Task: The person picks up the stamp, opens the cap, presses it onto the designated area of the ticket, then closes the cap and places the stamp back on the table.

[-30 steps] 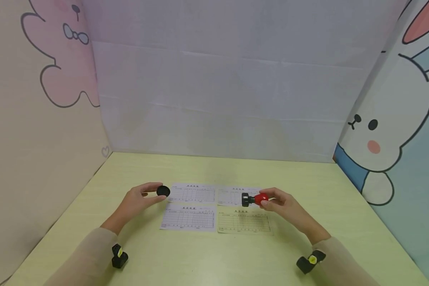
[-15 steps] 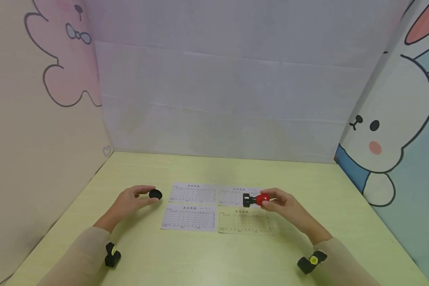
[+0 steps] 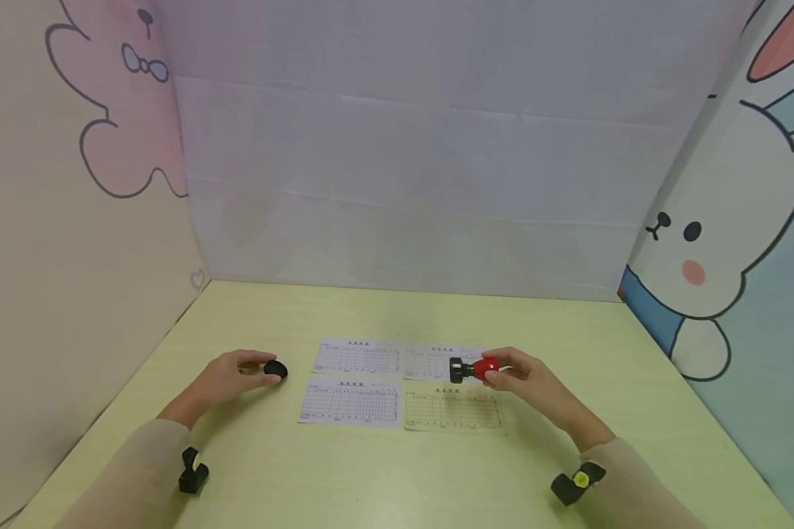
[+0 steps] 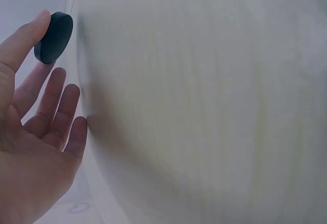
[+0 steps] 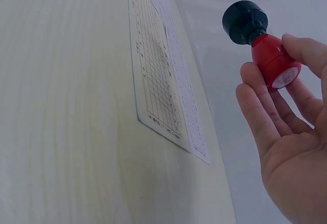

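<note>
Left hand (image 3: 221, 380) pinching a black disc (image 3: 276, 369), right hand (image 3: 532, 389) gripping a red-and-black stamp (image 5: 265, 53), and 4 printed forms (image 3: 351, 402) just lying flat on the bench (image 3: 370, 474).

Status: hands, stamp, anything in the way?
Left hand pinches black disc. Right hand grips red-handled stamp, held sideways. No obstruction seen between it and printed forms.

Long beige sleeves (image 3: 122, 474); black wrist cameras (image 3: 565, 491), yellow mark (image 3: 580, 480) on each.

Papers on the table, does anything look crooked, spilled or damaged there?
Nothing looks spilled or torn; the four forms lie in two neat rows. Only the near-right form differs, yellowish beside three whiter ones.
</note>
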Demonstrator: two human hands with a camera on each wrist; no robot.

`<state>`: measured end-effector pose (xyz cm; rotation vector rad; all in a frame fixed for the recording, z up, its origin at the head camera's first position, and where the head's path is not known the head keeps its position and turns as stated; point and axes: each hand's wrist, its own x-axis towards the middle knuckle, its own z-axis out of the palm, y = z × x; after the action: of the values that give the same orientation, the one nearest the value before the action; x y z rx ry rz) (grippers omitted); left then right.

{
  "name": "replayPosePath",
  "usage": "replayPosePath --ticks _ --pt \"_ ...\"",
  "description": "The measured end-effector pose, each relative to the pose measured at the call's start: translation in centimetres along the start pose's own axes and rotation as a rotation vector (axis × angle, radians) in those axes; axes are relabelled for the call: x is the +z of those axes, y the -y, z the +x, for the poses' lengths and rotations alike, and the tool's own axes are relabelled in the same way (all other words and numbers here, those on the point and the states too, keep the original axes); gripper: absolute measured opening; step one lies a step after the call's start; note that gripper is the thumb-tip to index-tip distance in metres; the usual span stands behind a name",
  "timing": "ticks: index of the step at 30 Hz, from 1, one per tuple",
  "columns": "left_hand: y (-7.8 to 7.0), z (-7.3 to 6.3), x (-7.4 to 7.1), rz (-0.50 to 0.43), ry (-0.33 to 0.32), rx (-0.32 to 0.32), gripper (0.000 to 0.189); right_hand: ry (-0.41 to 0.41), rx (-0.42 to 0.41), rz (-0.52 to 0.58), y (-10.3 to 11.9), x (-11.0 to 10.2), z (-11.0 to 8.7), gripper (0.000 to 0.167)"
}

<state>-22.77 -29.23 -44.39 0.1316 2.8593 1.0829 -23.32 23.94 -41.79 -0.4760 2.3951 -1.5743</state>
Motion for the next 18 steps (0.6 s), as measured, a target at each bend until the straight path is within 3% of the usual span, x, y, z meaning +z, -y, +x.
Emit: replayPosePath --ticks 18 --pt "1.4 -1.1 -1.9 0.067 0.054 0.031 0.054 -0.016 -0.007 -0.052 -0.1 -0.3 0.0 0.049"
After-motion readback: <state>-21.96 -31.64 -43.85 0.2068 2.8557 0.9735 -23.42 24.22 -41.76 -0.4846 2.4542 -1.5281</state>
